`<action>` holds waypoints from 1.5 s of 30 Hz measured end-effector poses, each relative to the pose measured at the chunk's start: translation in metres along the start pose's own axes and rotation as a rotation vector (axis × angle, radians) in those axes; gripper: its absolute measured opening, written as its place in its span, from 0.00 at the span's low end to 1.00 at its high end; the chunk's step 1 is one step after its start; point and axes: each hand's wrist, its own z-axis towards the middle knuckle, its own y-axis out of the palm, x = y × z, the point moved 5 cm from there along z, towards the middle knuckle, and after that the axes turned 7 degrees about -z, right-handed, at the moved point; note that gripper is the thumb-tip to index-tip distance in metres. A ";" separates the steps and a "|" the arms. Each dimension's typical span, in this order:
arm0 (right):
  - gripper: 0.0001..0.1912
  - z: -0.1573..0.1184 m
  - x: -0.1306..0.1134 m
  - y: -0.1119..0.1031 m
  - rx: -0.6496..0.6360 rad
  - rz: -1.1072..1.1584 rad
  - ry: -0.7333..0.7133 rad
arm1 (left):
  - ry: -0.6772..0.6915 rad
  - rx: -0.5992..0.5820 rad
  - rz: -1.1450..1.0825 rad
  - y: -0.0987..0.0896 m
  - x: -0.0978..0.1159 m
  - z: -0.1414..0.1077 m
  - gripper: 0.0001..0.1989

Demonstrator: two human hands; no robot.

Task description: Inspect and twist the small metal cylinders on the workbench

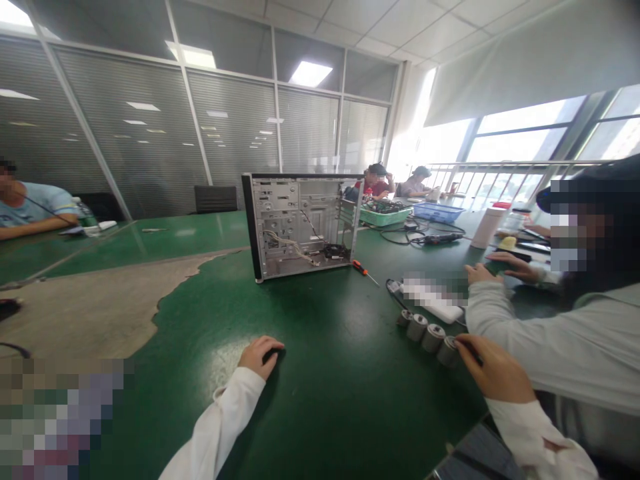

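My left hand (261, 355) rests on the green table, its fingers curled toward the thumb; whether anything is under them is hidden. At the right, my right hand (495, 367) has its fingertips on the nearest grey cylinder (449, 351), the end one in a slanting row of several cylinders (417, 327). An open computer case (305, 227) stands upright beyond my hands, with loose cables and a black part inside. Beside its lower right corner lies an orange and black screwdriver (366, 272).
Behind the cylinders lies a white power strip (435, 301). A green basket (385, 215), a blue basket (437, 212) and black cables (400, 237) are farther back. A person in grey sleeves (520, 333) sits close at the right.
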 end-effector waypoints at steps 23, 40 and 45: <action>0.11 -0.003 0.003 0.009 0.054 0.003 0.008 | 0.002 -0.056 0.045 0.001 -0.002 0.000 0.11; 0.35 -0.057 -0.001 0.041 0.025 0.308 0.388 | -0.012 0.000 0.038 0.001 -0.002 0.000 0.11; 0.35 -0.039 -0.007 0.033 0.071 0.138 0.245 | -0.019 -0.029 0.051 0.002 -0.002 -0.001 0.11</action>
